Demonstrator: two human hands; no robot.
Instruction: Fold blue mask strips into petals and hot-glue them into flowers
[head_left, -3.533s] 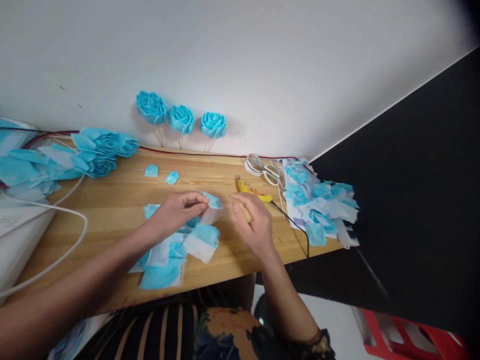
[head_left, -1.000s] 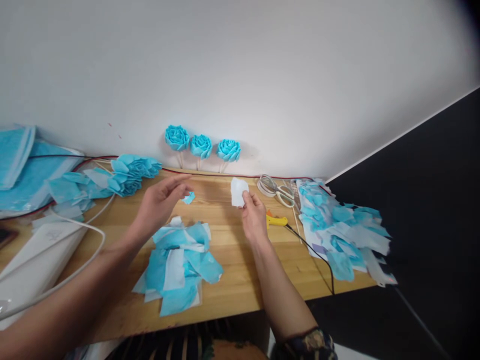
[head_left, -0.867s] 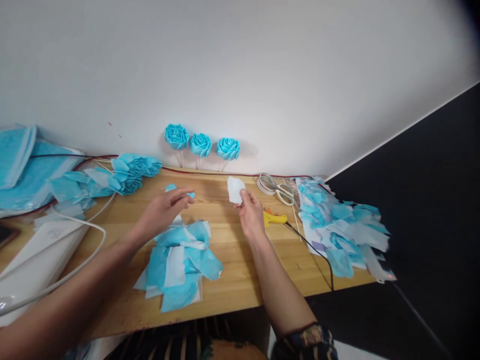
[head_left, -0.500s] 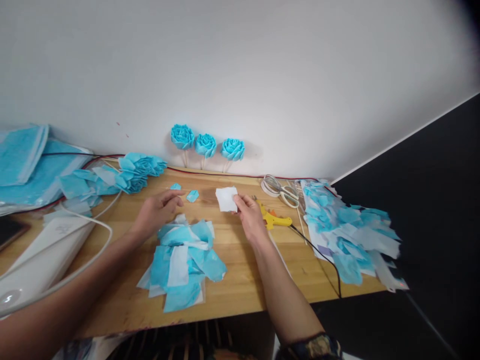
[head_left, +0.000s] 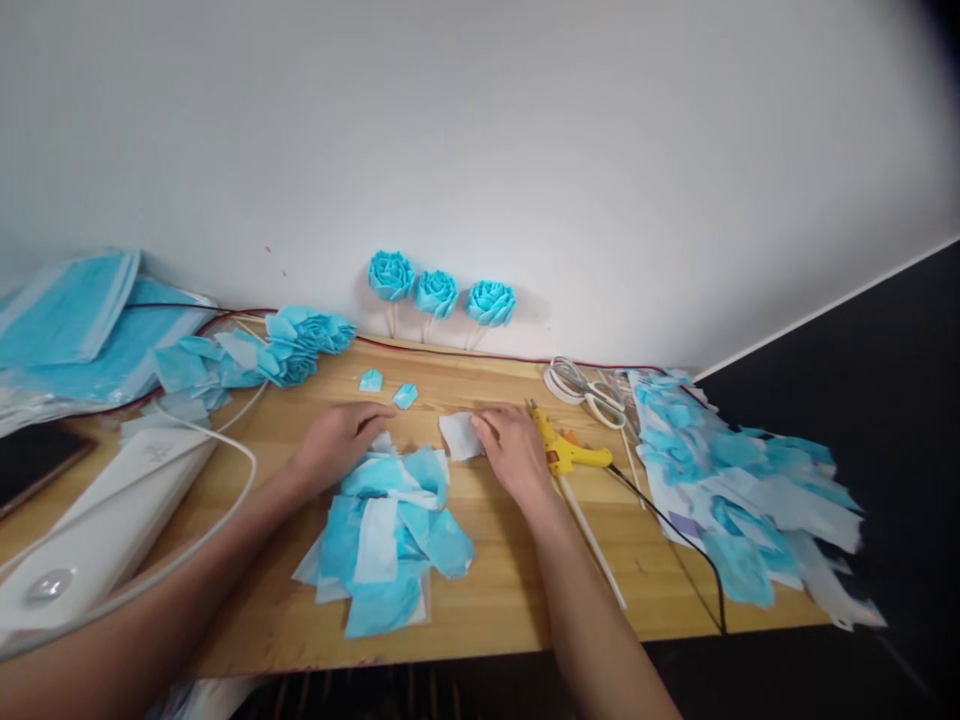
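My right hand (head_left: 511,445) pinches a small whitish square of cloth (head_left: 459,436) at its right side, low over the table. My left hand (head_left: 339,438) is empty, with fingers loosely bent and thumb a little apart, at the upper left edge of a pile of blue and white cloth pieces (head_left: 375,540). Just beyond the hands lie two small folded blue petals, one on the left (head_left: 370,380) and one on the right (head_left: 406,396).
Three blue cloth roses (head_left: 436,293) on sticks lean at the wall. To the right are a yellow glue gun (head_left: 574,455), a glue stick (head_left: 592,545), scissors (head_left: 600,395) and a heap of blue scraps (head_left: 739,490). Leftward are a white power strip (head_left: 105,530), petals (head_left: 292,345) and bagged masks (head_left: 75,320).
The white square has come down nearer the table in my right hand. My left hand has drawn back from the folded petals toward the pile. The view has shifted left.
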